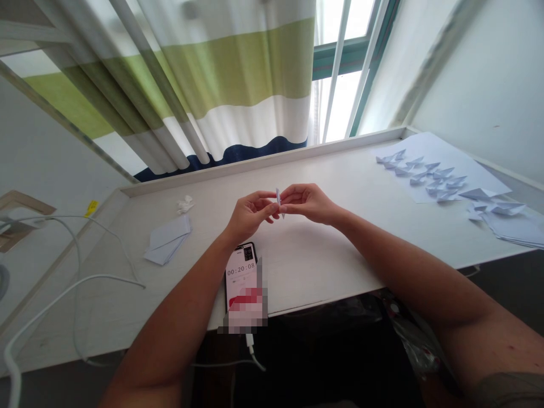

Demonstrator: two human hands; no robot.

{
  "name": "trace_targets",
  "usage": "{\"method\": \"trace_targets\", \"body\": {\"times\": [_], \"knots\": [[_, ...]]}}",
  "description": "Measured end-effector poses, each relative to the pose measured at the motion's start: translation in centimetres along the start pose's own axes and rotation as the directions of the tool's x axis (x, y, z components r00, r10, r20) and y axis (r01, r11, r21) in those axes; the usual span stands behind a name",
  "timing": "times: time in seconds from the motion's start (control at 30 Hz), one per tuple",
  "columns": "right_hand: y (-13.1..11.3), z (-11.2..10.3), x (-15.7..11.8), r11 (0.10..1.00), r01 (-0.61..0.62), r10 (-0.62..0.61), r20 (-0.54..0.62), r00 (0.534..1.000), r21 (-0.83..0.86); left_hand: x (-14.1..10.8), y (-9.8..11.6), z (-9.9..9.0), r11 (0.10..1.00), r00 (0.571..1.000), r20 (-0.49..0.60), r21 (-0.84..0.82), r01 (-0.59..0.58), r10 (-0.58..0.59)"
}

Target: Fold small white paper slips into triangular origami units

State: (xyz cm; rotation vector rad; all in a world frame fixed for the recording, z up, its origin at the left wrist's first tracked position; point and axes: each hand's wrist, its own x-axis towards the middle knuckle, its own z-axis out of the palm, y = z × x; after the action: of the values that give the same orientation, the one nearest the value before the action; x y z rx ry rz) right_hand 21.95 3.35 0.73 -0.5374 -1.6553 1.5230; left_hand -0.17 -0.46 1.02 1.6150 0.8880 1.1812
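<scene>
Above the middle of the white desk (323,255), a small piece of folded white paper (278,196) stands edge-on between my two hands. My left hand (251,214) pinches it from the left with thumb and fingers. From the right, my right hand (309,203) pinches the same paper, its fingertips almost meeting those of the left. Most of the paper's shape is hidden by my fingers. Below my left hand lies a phone (241,272) with a running-time display, partly blurred out.
Several folded paper boats (433,173) stand on a white sheet (442,150) at the right, near a stack of paper (516,226). Paper slips (168,241) and a crumpled tissue (185,204) lie at left. White cables (76,283) cross the left side; a curtain (238,73) hangs behind.
</scene>
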Motion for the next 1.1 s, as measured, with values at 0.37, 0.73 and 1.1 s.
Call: {"method": "trace_targets", "body": {"times": [0.37,0.73,1.1], "knots": [[0.1,0.2,0.0,0.994,0.019,-0.024,-0.048,0.999,-0.103,-0.3,0.3,0.4,0.992,1.000,0.020,0.123,-0.009,0.007],[0.8,0.5,-0.3,0.927,0.023,-0.065,-0.101,0.993,-0.374,-0.6,-0.1,0.6,0.905,0.983,-0.051,0.402,-0.139,0.174],[0.4,1.5,-0.2,0.729,-0.043,-0.116,-0.185,0.976,-0.683,-0.6,-0.7,1.1,0.814,0.977,-0.045,0.562,-0.147,0.207]]}}
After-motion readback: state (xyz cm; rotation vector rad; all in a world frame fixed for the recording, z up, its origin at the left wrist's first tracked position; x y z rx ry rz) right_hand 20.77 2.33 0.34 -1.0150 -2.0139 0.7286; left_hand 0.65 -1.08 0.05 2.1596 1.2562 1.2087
